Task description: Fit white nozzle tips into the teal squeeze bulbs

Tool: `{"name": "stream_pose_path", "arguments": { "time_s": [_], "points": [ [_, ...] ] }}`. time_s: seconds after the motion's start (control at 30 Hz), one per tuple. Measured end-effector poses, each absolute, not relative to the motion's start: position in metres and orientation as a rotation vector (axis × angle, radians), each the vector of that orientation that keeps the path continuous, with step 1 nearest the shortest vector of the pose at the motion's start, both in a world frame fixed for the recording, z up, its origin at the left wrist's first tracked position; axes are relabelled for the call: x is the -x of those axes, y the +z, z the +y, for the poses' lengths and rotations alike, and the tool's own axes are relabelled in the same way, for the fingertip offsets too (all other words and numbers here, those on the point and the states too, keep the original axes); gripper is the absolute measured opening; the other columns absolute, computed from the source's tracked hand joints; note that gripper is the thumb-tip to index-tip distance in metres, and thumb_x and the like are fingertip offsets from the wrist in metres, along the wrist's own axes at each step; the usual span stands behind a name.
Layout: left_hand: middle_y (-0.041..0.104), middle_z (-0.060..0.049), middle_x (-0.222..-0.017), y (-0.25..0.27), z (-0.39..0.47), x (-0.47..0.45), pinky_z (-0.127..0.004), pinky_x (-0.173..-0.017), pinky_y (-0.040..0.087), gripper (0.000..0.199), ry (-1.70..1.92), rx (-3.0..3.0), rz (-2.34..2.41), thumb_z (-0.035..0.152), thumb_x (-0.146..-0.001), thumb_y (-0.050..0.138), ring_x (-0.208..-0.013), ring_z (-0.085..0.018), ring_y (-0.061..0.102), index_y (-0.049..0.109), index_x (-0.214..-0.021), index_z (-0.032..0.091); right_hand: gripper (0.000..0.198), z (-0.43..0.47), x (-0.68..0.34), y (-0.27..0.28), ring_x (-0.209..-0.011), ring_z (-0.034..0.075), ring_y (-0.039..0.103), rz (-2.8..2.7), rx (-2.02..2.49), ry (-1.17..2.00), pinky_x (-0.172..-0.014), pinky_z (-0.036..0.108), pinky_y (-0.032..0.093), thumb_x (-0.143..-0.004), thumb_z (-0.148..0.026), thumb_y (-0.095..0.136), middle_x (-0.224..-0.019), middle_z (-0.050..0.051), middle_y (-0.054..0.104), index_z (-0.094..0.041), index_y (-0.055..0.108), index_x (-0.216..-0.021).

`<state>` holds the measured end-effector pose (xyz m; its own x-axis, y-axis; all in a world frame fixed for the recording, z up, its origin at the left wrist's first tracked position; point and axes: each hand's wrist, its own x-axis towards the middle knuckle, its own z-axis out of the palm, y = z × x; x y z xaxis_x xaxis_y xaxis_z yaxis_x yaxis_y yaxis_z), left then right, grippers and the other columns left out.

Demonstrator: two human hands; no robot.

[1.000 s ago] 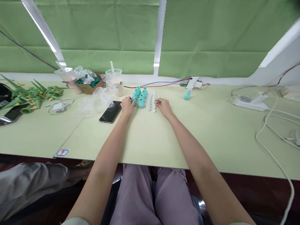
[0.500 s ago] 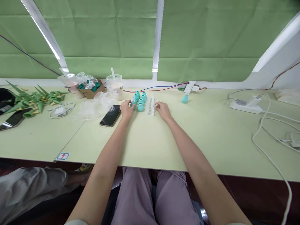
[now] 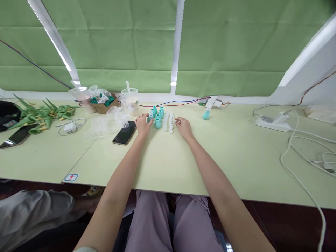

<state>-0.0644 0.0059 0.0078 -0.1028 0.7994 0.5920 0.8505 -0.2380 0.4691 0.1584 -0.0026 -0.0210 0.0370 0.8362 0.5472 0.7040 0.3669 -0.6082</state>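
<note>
Teal bulb-shaped pieces [image 3: 158, 123] with open round necks stand in close rows on the table, and one at the left has a whitish top. My left hand [image 3: 143, 125] lies against the left row, its fingers spread and its thumb touching a bulb. Right of the bulbs are rows of small white pieces [image 3: 165, 124]. My right hand [image 3: 184, 128] is beside the outer white row, with fingers bent and thumb and forefinger close together. Whatever may be between those fingertips is too small to make out. Apart from the group, a single teal bulb [image 3: 206, 114] sits farther right.
A phone [image 3: 124, 133] and clear plastic wrap [image 3: 105, 124] lie left of my left hand. Behind are a drink cup [image 3: 130, 101] and a cardboard box [image 3: 103, 107]. Green spiky pieces [image 3: 48, 115] lie far left. A power strip [image 3: 273, 123] with cables is at right. Someone's leg [image 3: 39, 213] shows lower left.
The view has tilted up slightly, so everything appears lower. Both hands stay beside the bulbs and white pieces; the left fingers look a little more spread.
</note>
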Motion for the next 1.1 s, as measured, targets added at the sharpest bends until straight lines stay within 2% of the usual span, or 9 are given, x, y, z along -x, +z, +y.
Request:
{"name": "stream_pose_path", "arguments": {
  "time_s": [0.07, 0.23, 0.33, 0.47, 0.73, 0.93, 1.1],
  "points": [
    [0.062, -0.006, -0.101, 0.014, 0.001, 0.06, -0.039, -0.086, 0.031, 0.025, -1.272, 2.022, -1.843, 0.034, -0.08, 0.054, -0.099, -0.025, 0.049, 0.061, -0.101, 0.023, 0.025, -0.012, -0.156, -0.012, -0.071, 0.014, 0.059, -1.669, 1.339, 0.023, -0.081, 0.032, 0.042, -0.084, -0.015, 0.045, -0.095, 0.005, 0.065, -0.019, 0.061, -0.103],
    [0.059, -0.009, -0.1, 0.029, -0.02, 0.044, -0.04, -0.087, 0.028, 0.028, -1.128, 2.088, -1.597, 0.034, -0.081, 0.049, -0.099, -0.026, 0.048, 0.062, -0.103, 0.022, 0.03, -0.032, -0.141, 0.008, -0.097, 0.016, 0.056, -1.729, 1.196, -0.363, -0.088, 0.031, 0.035, -0.092, -0.02, 0.037, -0.109, 0.007, 0.06, -0.022, 0.056, -0.116],
    [0.059, -0.01, -0.098, 0.032, -0.031, 0.032, -0.04, -0.088, 0.027, 0.029, -1.01, 2.208, -1.394, 0.033, -0.081, 0.047, -0.098, -0.027, 0.048, 0.061, -0.105, 0.022, 0.029, -0.036, -0.136, 0.013, -0.099, 0.016, 0.055, -1.798, 1.18, -0.467, -0.088, 0.031, 0.033, -0.094, -0.025, 0.037, -0.11, 0.007, 0.059, -0.025, 0.056, -0.115],
    [0.06, -0.01, -0.096, 0.031, -0.037, 0.024, -0.041, -0.087, 0.027, 0.029, -0.936, 2.282, -1.236, 0.033, -0.082, 0.045, -0.096, -0.028, 0.05, 0.06, -0.104, 0.021, 0.027, -0.04, -0.138, 0.013, -0.098, 0.017, 0.055, -1.833, 1.2, -0.447, -0.088, 0.032, 0.032, -0.094, -0.029, 0.038, -0.109, 0.007, 0.06, -0.027, 0.059, -0.11],
    [0.061, -0.012, -0.094, 0.026, -0.032, 0.026, -0.04, -0.084, 0.03, 0.026, -0.823, 2.305, -1.157, 0.031, -0.082, 0.044, -0.095, -0.028, 0.051, 0.061, -0.1, 0.022, 0.025, -0.041, -0.142, 0.012, -0.094, 0.017, 0.054, -1.903, 1.188, -0.44, -0.09, 0.034, 0.028, -0.094, -0.023, 0.037, -0.102, 0.005, 0.062, -0.026, 0.061, -0.097],
    [0.061, -0.012, -0.093, 0.022, -0.028, 0.029, -0.04, -0.082, 0.032, 0.028, -0.784, 2.355, -1.07, 0.03, -0.083, 0.043, -0.092, -0.027, 0.052, 0.061, -0.101, 0.019, 0.027, -0.041, -0.142, 0.014, -0.087, 0.018, 0.052, -1.982, 1.178, -0.496, -0.085, 0.032, 0.028, -0.095, -0.021, 0.031, -0.091, 0.005, 0.061, -0.023, 0.058, -0.093],
    [0.06, -0.012, -0.093, 0.021, -0.026, 0.032, -0.04, -0.083, 0.033, 0.029, -0.748, 2.36, -1.027, 0.029, -0.083, 0.043, -0.092, -0.027, 0.054, 0.061, -0.103, 0.019, 0.022, -0.04, -0.145, 0.018, -0.086, 0.019, 0.05, -2.039, 1.148, -0.443, -0.078, 0.031, 0.032, -0.094, -0.023, 0.035, -0.089, 0.006, 0.059, -0.021, 0.056, -0.09]
  ]
}}
